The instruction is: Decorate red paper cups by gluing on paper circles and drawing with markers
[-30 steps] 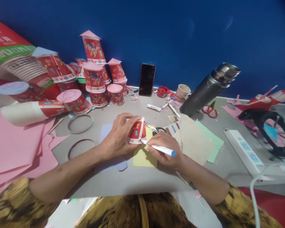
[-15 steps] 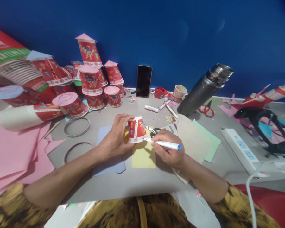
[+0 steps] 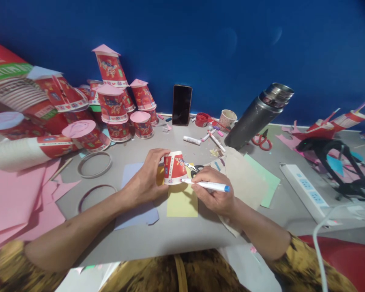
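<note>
Between the thumb and fingers of my left hand [image 3: 149, 174] is a red and white paper cup [image 3: 175, 167], held upside down with its wide rim low. My right hand [image 3: 214, 188] grips a white marker [image 3: 212, 186] with a blue end; its tip meets the white band near the cup's rim. Beneath the cup lies a yellow sheet [image 3: 182, 202], partly over a blue sheet [image 3: 136, 217]. Black-handled scissors [image 3: 195, 168] rest just behind my right fingers, partly hidden by them.
Decorated cups with paper roofs [image 3: 111, 103] stand stacked at the back left, near pink paper [image 3: 12, 194] and tape rings [image 3: 95, 164]. A phone [image 3: 181, 105] leans on the blue wall. Right of it are a dark flask [image 3: 255, 117], red scissors [image 3: 262, 142] and a power strip [image 3: 305, 190].
The cup has turned in my left hand, so more of its red picture faces me. The marker tip stays at the rim band. The whole view has shifted slightly.
</note>
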{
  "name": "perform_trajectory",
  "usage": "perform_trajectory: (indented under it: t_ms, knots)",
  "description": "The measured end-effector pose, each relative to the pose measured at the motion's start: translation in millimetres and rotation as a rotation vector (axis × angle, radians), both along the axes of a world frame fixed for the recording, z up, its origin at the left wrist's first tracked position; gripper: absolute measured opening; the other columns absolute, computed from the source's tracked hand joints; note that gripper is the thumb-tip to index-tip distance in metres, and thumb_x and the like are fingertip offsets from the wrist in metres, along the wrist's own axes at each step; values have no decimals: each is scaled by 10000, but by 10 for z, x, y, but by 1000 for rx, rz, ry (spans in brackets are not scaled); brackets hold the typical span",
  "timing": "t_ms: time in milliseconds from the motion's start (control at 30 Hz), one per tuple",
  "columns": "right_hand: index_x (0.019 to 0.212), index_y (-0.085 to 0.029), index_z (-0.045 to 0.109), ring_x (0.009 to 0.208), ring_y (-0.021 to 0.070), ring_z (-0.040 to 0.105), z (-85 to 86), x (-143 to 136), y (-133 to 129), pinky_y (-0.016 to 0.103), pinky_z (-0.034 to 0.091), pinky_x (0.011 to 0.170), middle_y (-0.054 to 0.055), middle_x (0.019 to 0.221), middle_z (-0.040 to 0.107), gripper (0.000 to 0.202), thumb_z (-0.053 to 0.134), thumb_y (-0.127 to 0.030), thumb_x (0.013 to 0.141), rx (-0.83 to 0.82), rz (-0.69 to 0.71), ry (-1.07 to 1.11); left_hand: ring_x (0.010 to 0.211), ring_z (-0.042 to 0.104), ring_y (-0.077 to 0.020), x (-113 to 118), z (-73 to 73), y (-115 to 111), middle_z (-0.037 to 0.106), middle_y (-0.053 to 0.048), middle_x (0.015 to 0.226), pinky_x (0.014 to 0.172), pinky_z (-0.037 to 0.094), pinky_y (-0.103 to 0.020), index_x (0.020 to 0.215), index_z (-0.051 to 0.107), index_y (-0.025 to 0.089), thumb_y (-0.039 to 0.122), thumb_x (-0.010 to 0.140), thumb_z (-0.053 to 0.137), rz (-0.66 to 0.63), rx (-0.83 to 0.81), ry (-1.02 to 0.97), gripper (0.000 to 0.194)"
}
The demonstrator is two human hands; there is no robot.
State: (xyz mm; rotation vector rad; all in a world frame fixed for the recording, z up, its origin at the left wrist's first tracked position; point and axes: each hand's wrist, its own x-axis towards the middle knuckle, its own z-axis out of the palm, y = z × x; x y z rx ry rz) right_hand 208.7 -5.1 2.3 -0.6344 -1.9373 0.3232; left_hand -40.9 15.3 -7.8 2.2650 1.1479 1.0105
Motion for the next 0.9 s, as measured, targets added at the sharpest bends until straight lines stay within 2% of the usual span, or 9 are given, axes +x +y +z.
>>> perform_trajectory:
  t_ms: [233,367,667,900]
  knots:
    - [966,-231,692,678,180,697,-3,-22,0,331,559,667,24,785,771,83,641,-201,1025,-20,10,-26,1399,579,-369,-13,5,-4,544,-147,1435,1146,556,-629,1475,409,288,165,813,772,-24,-4,16,765]
    - [1004,-230,694,672,183,690,-11,-11,1,331,558,661,29,793,776,61,652,-186,1010,-13,-5,17,1419,571,-361,-12,-17,-4,506,-150,1469,1152,558,-619,1494,390,300,194,828,775,-22,-18,-6,777]
    - [972,-225,697,675,177,694,2,-17,11,322,560,662,31,788,772,80,642,-196,1023,-17,-5,-29,1414,572,-360,-13,-48,-1,521,-146,1460,1168,541,-613,1498,409,289,152,794,761,-13,6,-9,798]
    - [989,-230,703,690,183,701,6,6,4,324,556,657,34,803,775,68,648,-196,1010,-17,-46,8,1401,583,-360,-6,-49,-7,524,-151,1465,1180,532,-610,1482,423,281,204,801,784,6,-21,-27,775]
